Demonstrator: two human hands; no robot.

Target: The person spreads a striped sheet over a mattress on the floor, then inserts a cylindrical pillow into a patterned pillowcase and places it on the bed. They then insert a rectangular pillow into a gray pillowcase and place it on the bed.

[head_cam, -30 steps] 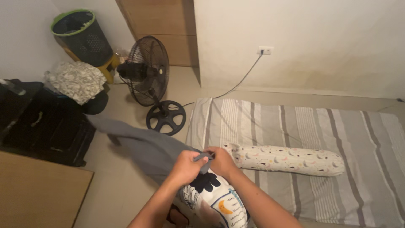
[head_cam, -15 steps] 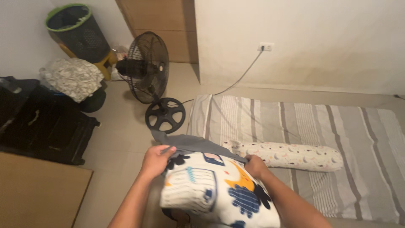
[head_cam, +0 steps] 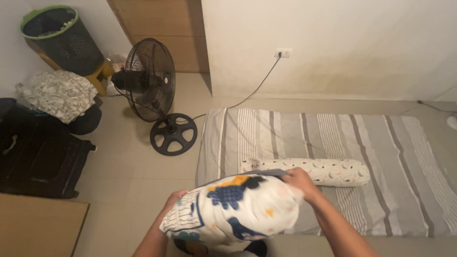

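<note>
Since the frame half a second back, the grey cover that lay over the pillow's far edge is all but out of sight, only a thin grey strip showing at the pillow's 12 o'clock edge, and the printed pillow [head_cam: 233,209] sits higher and more bunched between the hands. Pillow: white, soft, cartoon prints in navy, orange and teal; held over the floor at the near edge of the striped mattress [head_cam: 381,143]. Right hand [head_cam: 300,183] at the pillow's 2 o'clock corner, fingers closed on the fabric edge. Left hand [head_cam: 173,200] at 9 o'clock, mostly hidden behind the pillow; cannot tell its finger state. Judgement: keeping both corners pinched and the pull even would stop the filling bunching to one side. Printed bolster [head_cam: 309,170] lies on the mattress at 1 o'clock from the pillow, just beyond the right hand. No packages or signs legible; white wall socket [head_cam: 283,53] at 12 o'clock with a cord. Standing fan [head_cam: 147,81] at 11 o'clock, green-rimmed bin [head_cam: 59,38] at 10 o'clock
</note>
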